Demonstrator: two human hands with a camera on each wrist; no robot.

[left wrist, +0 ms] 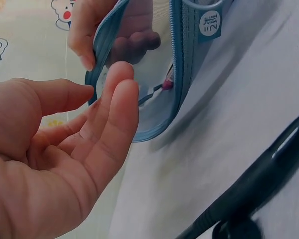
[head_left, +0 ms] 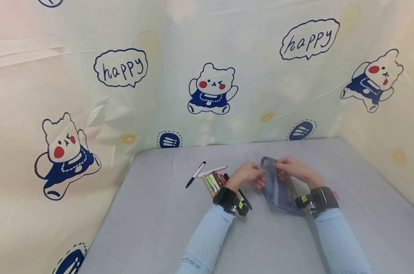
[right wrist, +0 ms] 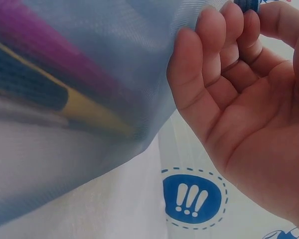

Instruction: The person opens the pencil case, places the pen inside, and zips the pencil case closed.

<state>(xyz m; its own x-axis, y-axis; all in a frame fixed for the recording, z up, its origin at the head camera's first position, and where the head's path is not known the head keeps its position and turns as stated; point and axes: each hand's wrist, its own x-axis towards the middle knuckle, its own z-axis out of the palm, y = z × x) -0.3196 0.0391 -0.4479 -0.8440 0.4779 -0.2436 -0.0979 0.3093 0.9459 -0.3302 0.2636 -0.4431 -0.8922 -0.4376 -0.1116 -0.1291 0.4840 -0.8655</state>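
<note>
A blue see-through mesh zip pouch (head_left: pixel 278 190) stands tilted on the table, its zipper side spread apart. My right hand (head_left: pixel 294 169) pinches its upper rim between thumb and fingers, the other fingers (right wrist: pixel 209 45) curled along the mesh. My left hand (head_left: pixel 248 176) is at the opposite rim, thumb and a finger appearing to pinch the zipper edge (left wrist: pixel 91 79); its other fingers (left wrist: pixel 119 99) reach across the opening. Through the mesh show a blurred purple thing (right wrist: pixel 50 45) and a dark blue one with a yellow end (right wrist: pixel 89 109).
Left of the pouch lies a bunch of pens and markers (head_left: pixel 211 182), partly behind my left wrist. A pink pen (head_left: pixel 213 171) and a white pen with black ends (head_left: pixel 195 175) lie beyond it. A black pen (left wrist: pixel 259 174) lies by the left wrist. Printed cloth (head_left: pixel 152 106) hangs behind the grey table (head_left: pixel 159 228).
</note>
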